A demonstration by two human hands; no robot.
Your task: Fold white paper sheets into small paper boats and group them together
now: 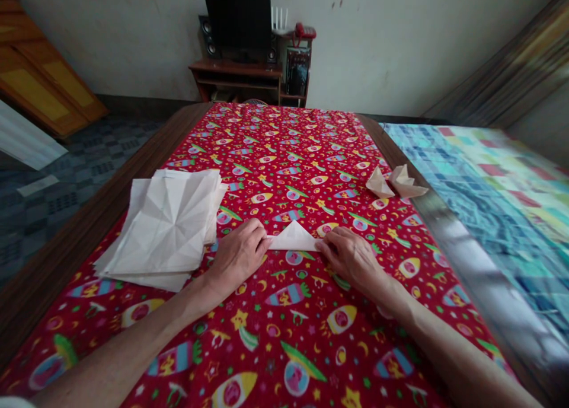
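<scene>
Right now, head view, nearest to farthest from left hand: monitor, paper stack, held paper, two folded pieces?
1. Held paper: in the left hand's grip.
2. Paper stack: left side.
3. Two folded pieces: right side.
4. Monitor: far ahead.

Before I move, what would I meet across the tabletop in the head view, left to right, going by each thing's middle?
Stack of creased paper → left hand → folded white paper → right hand → smaller folded shape → larger folded shape.
</scene>
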